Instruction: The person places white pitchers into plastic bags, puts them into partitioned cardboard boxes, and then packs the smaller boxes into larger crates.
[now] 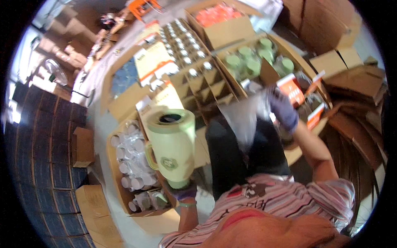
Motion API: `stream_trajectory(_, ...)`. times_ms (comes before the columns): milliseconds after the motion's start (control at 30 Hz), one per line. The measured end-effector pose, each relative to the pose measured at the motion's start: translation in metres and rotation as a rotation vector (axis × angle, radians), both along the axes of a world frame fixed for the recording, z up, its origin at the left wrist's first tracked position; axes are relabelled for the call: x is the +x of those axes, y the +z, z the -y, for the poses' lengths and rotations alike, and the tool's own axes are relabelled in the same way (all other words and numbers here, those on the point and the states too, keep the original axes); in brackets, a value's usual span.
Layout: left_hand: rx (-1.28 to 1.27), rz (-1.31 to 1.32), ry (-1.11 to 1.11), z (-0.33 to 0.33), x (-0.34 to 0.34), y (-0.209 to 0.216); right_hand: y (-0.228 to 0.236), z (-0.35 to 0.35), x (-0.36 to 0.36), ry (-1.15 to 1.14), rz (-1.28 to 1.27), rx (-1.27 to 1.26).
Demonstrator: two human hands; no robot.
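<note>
A pale green insulated jug [178,140] with a side handle and a round dark opening in its upward end rises in front of me. My left hand [185,192], in a purple glove, is closed around the jug's narrow lower end. Raised to the right, my gloved right hand [284,109] is closed on the edge of a clear plastic bag [244,118], which hangs down over my dark trousers. Beyond that hand, an open carton [308,68] holds several green-lidded jugs [251,62]. Orange-and-white printed boxes [290,89] lie beside my right hand.
A divided carton [192,93] with rows of silver-topped items stands ahead. Left of the jug, another carton [118,182] holds bagged, white-capped items. An open box [225,35] of orange-red pieces stands farther back. Stacked dark cartons [41,165] line the left; flattened cardboard [351,124] lies right.
</note>
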State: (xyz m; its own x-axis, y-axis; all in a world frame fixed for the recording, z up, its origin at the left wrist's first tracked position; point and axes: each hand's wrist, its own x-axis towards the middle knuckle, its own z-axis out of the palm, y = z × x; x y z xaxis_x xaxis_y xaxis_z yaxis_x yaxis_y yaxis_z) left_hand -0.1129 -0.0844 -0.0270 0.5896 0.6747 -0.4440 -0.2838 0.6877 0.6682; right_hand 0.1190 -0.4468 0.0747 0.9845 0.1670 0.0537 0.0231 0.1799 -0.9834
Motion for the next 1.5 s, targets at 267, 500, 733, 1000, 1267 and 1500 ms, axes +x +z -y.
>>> stream_trajectory(267, 0.448, 0.057, -0.105, 0.006, -0.009, 0.012, 0.014, -0.01, 0.023, -0.126, 0.287, 0.137)
stream_trajectory(500, 1.763, -0.351, 0.003, -0.005, -0.004, -0.008, -0.051, -0.026, -0.022, 0.108, 0.945, -0.622)
stream_trajectory(733, 1.539, -0.392, 0.057, -0.001, -0.016, -0.013, -0.087, -0.026, -0.074, 0.363, 0.946, -0.861)
stream_trajectory(1000, 0.222, -0.412, -0.056, 0.008, -0.014, 0.001, -0.114, -0.024, -0.064, 0.606, 0.665, -0.685)
stream_trajectory(1267, -0.102, -0.275, -0.08, 0.013, -0.024, -0.019, -0.071, -0.082, -0.067, 0.613, 0.108, -0.896)
stream_trajectory(1500, 0.482, -0.381, -0.133, 0.023, -0.017, -0.013, -0.117, -0.065, -0.019, 0.328, 0.171, -0.639)
